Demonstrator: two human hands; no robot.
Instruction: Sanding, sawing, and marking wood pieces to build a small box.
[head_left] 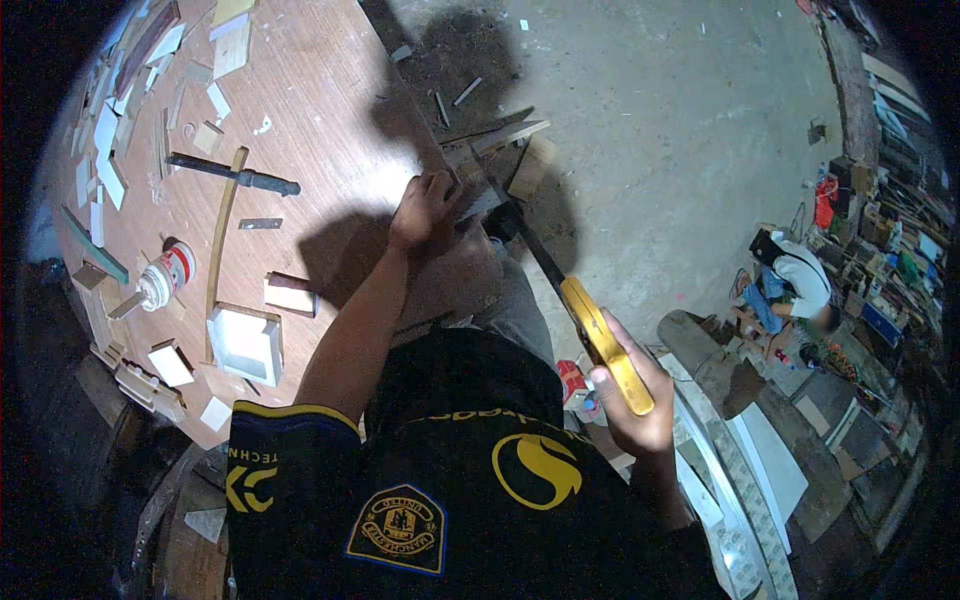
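My left hand (422, 210) is closed, its fingers curled on a pale board (470, 200) at the table's edge. My right hand (634, 390) grips the yellow handle (590, 325) of a saw, whose dark narrow blade (541, 255) runs up toward the board, just right of my left hand. A thin wooden strip (528, 129) juts past the edge above them. Left of my hands lie a dark knife-like tool (267, 181) across a long wooden stick (221, 258), and a small metal plate (260, 224).
The wooden tabletop (335, 110) holds several offcuts, a white bottle (165, 278) and a white tray (244, 340). On the concrete floor (660, 180) at right, another person (800, 275) bends beside cluttered shelving and timber (870, 200). White panels (765, 470) lie at lower right.
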